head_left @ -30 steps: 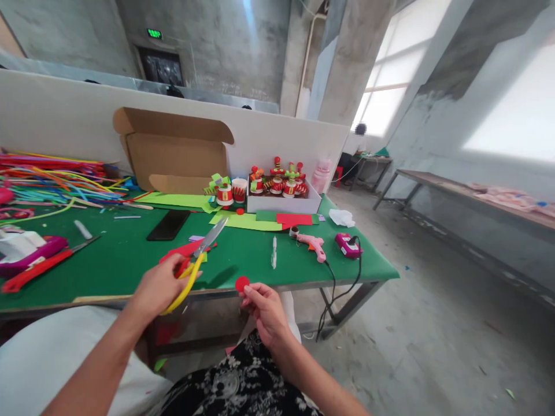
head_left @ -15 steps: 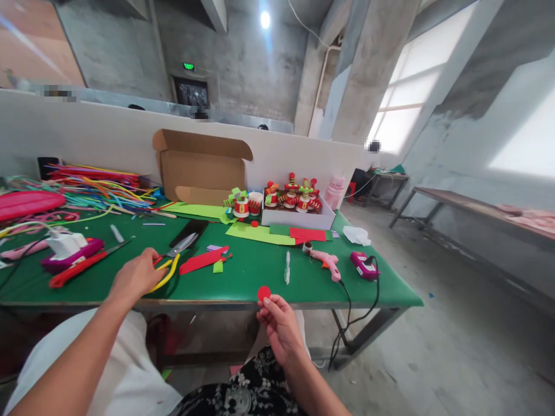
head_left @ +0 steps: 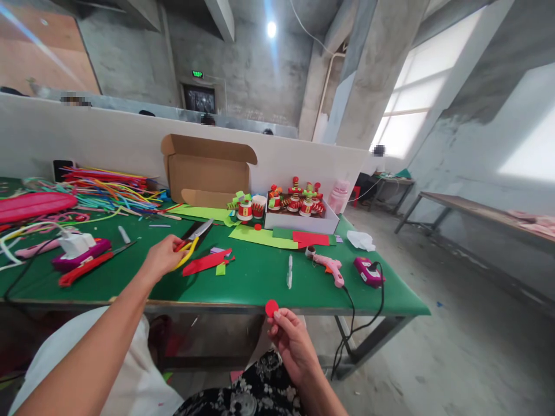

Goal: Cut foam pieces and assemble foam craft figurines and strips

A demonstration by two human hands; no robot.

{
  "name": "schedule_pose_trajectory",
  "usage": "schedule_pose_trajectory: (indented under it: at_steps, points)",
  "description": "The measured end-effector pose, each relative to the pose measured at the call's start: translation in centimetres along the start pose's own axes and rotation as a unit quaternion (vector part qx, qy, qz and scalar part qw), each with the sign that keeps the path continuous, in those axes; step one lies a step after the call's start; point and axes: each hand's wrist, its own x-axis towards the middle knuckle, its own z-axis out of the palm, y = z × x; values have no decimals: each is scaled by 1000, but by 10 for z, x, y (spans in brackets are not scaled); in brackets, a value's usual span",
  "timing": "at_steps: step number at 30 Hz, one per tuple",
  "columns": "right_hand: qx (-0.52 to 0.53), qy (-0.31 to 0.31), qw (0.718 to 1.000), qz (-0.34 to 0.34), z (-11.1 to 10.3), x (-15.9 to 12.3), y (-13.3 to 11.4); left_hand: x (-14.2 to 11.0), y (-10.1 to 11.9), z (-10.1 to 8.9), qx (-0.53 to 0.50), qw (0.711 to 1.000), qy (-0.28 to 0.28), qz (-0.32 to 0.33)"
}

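My left hand [head_left: 163, 254] is closed on scissors [head_left: 191, 244] with yellow and red handles, their blades pointing away over a black phone [head_left: 195, 231]. In my right hand [head_left: 289, 338], a small red paper disc [head_left: 272, 308] is pinched between thumb and fingertips, just below the table's front edge. Between the hands, a red paper strip [head_left: 206, 263] lies beside a small green paper scrap [head_left: 221, 269]. A white pen [head_left: 289, 271] lies on the green tabletop [head_left: 255, 280] beyond my right hand.
At the right are a pink glue gun [head_left: 330, 268] and a purple power socket [head_left: 368, 271] with a cable hanging down. A white box [head_left: 299, 222] of red-and-green figures stands at the back, beside an open cardboard box [head_left: 208, 167]. Colourful pipe cleaners [head_left: 108, 185] pile up left.
My left hand has lifted the scissors slightly, moving them forward and to the right. The red disc stays pinched in my right hand, a little lower in view as the view shifts.
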Motion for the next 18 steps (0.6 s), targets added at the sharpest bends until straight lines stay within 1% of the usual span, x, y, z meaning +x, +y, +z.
schedule_pose_trajectory:
  at_steps: [2,4,7,9,12,14,15,16,17,18]
  points:
    - [-3,13,1000,-3,-6,-3,-5,3,-16,-7,31,999,14,-10]
    - [-2,20,1000,-9,-12,-6,-8,4,-32,-14,92,995,21,-29]
    - [2,20,1000,-10,-15,-6,-6,4,-50,-17,162,984,21,-69]
    - [2,12,1000,-5,-11,-3,-2,4,-58,-16,187,980,15,-70]
    - [0,-5,1000,-3,2,4,1,6,-68,-10,216,975,5,-51]
    - [6,-10,1000,-4,12,10,2,6,-72,-8,233,971,1,-45]
    - [10,-12,1000,-4,17,13,3,5,-71,-7,241,969,7,-47]
    - [13,-10,1000,-5,22,17,3,3,-67,-6,244,968,21,-47]
    - [19,-3,1000,-8,27,20,4,-1,-59,-6,238,969,51,-40]
    - [26,4,1000,-9,32,24,4,-7,-47,-4,210,974,83,-37]
